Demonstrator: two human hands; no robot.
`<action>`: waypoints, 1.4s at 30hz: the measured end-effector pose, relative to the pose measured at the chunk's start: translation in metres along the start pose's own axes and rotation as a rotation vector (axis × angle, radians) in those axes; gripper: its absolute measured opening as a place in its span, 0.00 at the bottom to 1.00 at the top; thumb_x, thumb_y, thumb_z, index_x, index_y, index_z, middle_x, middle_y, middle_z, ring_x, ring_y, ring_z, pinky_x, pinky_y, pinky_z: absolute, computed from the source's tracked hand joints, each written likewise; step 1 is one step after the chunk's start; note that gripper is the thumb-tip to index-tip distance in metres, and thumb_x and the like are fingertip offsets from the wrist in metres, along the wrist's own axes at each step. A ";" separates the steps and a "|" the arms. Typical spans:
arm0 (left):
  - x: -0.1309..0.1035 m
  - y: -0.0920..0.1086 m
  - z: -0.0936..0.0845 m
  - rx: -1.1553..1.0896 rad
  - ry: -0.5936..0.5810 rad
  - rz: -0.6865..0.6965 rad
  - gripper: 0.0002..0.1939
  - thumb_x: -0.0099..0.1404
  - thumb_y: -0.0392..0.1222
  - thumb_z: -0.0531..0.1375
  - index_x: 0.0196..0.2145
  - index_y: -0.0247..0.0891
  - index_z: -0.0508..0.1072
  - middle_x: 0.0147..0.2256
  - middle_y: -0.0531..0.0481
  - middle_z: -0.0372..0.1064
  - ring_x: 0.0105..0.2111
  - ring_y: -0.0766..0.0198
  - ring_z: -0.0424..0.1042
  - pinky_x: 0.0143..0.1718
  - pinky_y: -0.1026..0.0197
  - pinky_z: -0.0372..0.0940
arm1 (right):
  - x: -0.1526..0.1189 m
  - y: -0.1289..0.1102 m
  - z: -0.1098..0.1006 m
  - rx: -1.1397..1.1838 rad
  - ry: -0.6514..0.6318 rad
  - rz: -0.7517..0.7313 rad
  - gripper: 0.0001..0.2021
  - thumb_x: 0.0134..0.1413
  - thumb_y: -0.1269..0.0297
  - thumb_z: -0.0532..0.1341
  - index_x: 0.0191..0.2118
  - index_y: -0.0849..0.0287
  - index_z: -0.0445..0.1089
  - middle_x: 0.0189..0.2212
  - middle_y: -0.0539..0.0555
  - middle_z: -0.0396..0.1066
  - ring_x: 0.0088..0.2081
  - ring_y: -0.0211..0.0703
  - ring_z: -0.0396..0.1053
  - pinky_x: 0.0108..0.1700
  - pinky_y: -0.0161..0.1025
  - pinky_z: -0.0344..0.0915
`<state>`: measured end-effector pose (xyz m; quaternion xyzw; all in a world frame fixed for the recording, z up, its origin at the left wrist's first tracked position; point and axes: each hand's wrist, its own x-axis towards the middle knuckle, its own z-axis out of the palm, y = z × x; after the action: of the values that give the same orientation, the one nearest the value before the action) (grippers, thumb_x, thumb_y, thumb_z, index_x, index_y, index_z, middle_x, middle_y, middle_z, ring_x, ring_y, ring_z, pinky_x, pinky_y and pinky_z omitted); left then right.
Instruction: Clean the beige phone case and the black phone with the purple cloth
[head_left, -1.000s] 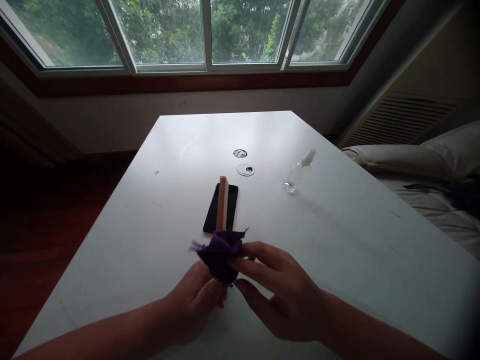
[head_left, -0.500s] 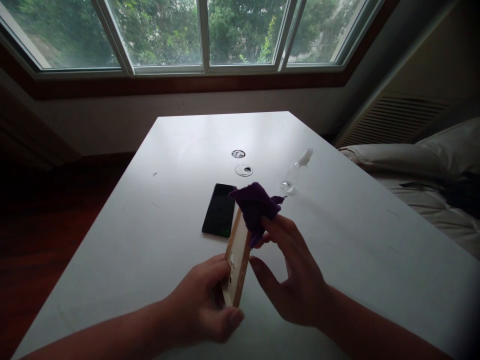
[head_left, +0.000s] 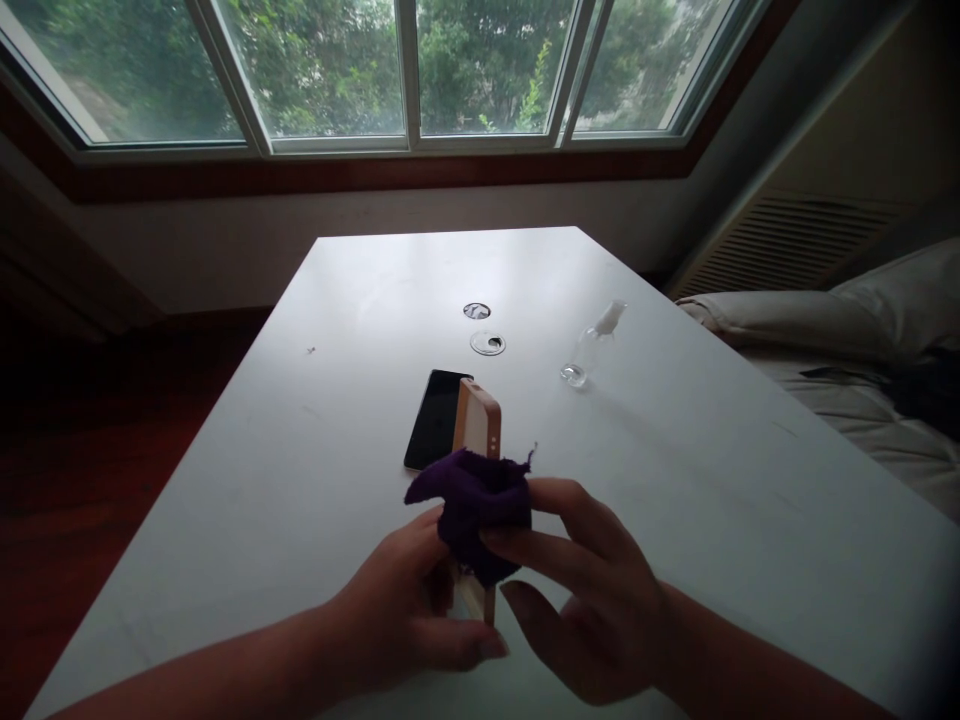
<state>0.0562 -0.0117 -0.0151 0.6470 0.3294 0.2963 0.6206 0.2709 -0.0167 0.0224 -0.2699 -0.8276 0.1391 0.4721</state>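
A tan phone case [head_left: 478, 420] with a pale inside stands tilted above the table, held near its lower end by my left hand [head_left: 405, 600]. The fingers and thumb of that hand wrap round it. My right hand [head_left: 600, 590] presses a crumpled purple cloth [head_left: 484, 510] against the middle of the case. The cloth hides that part of the case and some left fingertips. Behind the case, a black-screened phone [head_left: 435, 420] lies flat on the white table [head_left: 300, 480], its right side partly covered from view.
Beyond the phone are a round ring-like piece [head_left: 487, 344] and a round hole or disc [head_left: 477, 311]. A clear spray bottle [head_left: 592, 345] lies or stands at the right; which is unclear. Light bedding [head_left: 825, 320] borders the right side, with a window [head_left: 480, 80] behind.
My right hand has brought the purple cloth down along the case, from its upper end to its middle. The case's upper end has come into view.
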 end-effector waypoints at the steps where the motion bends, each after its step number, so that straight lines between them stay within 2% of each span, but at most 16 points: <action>1: 0.000 0.000 0.000 -0.014 -0.008 -0.001 0.29 0.53 0.56 0.71 0.48 0.37 0.75 0.43 0.41 0.68 0.36 0.58 0.67 0.34 0.61 0.64 | -0.001 0.001 0.000 0.007 -0.005 -0.004 0.30 0.48 0.76 0.62 0.60 0.58 0.66 0.52 0.63 0.66 0.50 0.52 0.70 0.45 0.47 0.76; 5: 0.002 0.002 0.000 0.005 -0.048 0.034 0.28 0.53 0.56 0.71 0.46 0.37 0.76 0.45 0.41 0.68 0.41 0.54 0.68 0.39 0.59 0.64 | -0.001 0.002 -0.002 0.001 0.014 0.008 0.30 0.51 0.75 0.62 0.61 0.58 0.65 0.52 0.62 0.67 0.48 0.50 0.70 0.44 0.46 0.75; 11: 0.004 -0.002 -0.002 0.123 -0.089 0.004 0.27 0.49 0.56 0.73 0.40 0.35 0.75 0.41 0.44 0.66 0.36 0.60 0.63 0.33 0.63 0.59 | -0.002 0.003 -0.008 -0.089 0.093 0.071 0.35 0.52 0.77 0.62 0.66 0.57 0.60 0.57 0.63 0.59 0.56 0.55 0.63 0.52 0.50 0.70; 16: 0.003 -0.005 0.001 0.156 -0.070 -0.048 0.26 0.49 0.55 0.72 0.36 0.34 0.72 0.41 0.43 0.64 0.35 0.61 0.63 0.32 0.63 0.60 | -0.008 0.006 -0.009 -0.062 0.175 0.096 0.35 0.53 0.76 0.61 0.68 0.56 0.59 0.57 0.63 0.56 0.56 0.55 0.61 0.51 0.50 0.67; 20: 0.003 -0.008 0.004 0.191 -0.047 -0.051 0.24 0.49 0.53 0.71 0.36 0.34 0.69 0.40 0.43 0.62 0.33 0.63 0.63 0.28 0.64 0.60 | -0.009 0.009 -0.008 -0.070 0.239 0.073 0.34 0.53 0.72 0.63 0.67 0.59 0.61 0.59 0.65 0.53 0.58 0.58 0.58 0.57 0.55 0.62; 24: 0.002 -0.011 0.006 0.225 -0.033 -0.047 0.22 0.51 0.51 0.70 0.35 0.35 0.67 0.40 0.44 0.61 0.30 0.66 0.62 0.24 0.65 0.57 | -0.009 0.012 -0.006 -0.062 0.285 0.102 0.34 0.56 0.67 0.63 0.68 0.57 0.59 0.62 0.64 0.51 0.63 0.64 0.53 0.62 0.61 0.55; 27: 0.001 -0.013 0.006 0.261 -0.029 -0.033 0.21 0.50 0.49 0.70 0.33 0.35 0.65 0.39 0.45 0.60 0.31 0.65 0.62 0.24 0.65 0.57 | -0.010 0.014 -0.005 -0.019 0.319 0.134 0.33 0.61 0.61 0.61 0.70 0.55 0.54 0.64 0.64 0.51 0.64 0.66 0.53 0.63 0.63 0.55; 30: 0.001 -0.013 0.007 0.297 -0.031 -0.021 0.21 0.49 0.47 0.70 0.32 0.36 0.64 0.38 0.46 0.60 0.31 0.65 0.61 0.24 0.65 0.57 | -0.010 0.016 -0.008 0.034 0.328 0.223 0.34 0.64 0.54 0.58 0.72 0.55 0.49 0.62 0.64 0.53 0.62 0.64 0.56 0.61 0.61 0.59; 33: 0.001 -0.014 0.007 0.325 -0.053 -0.002 0.21 0.48 0.45 0.70 0.32 0.36 0.63 0.38 0.47 0.59 0.29 0.67 0.60 0.23 0.65 0.57 | -0.008 0.016 -0.011 0.050 0.339 0.310 0.32 0.67 0.48 0.55 0.70 0.55 0.54 0.58 0.63 0.56 0.57 0.57 0.61 0.57 0.53 0.64; 37: 0.001 -0.017 0.009 0.308 -0.032 0.036 0.20 0.48 0.44 0.69 0.33 0.36 0.63 0.38 0.46 0.58 0.29 0.67 0.60 0.23 0.66 0.57 | -0.003 0.016 -0.013 0.094 0.346 0.366 0.31 0.66 0.40 0.51 0.65 0.52 0.63 0.57 0.60 0.57 0.56 0.53 0.62 0.56 0.48 0.65; 40: 0.002 -0.018 0.010 0.284 -0.015 0.051 0.20 0.49 0.46 0.68 0.34 0.36 0.64 0.38 0.46 0.57 0.30 0.66 0.61 0.23 0.66 0.58 | -0.001 0.017 -0.012 0.172 0.385 0.415 0.32 0.64 0.35 0.49 0.62 0.50 0.67 0.60 0.58 0.56 0.60 0.54 0.60 0.59 0.49 0.64; 42: 0.003 -0.018 0.011 0.272 0.012 0.069 0.20 0.49 0.46 0.68 0.33 0.36 0.63 0.37 0.46 0.57 0.31 0.65 0.61 0.23 0.66 0.57 | -0.001 0.017 -0.011 0.226 0.399 0.432 0.33 0.63 0.34 0.48 0.61 0.50 0.68 0.65 0.57 0.52 0.65 0.57 0.54 0.64 0.53 0.59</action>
<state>0.0652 -0.0157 -0.0339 0.7344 0.3476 0.2739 0.5146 0.2865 -0.0033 0.0194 -0.4072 -0.6214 0.2716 0.6118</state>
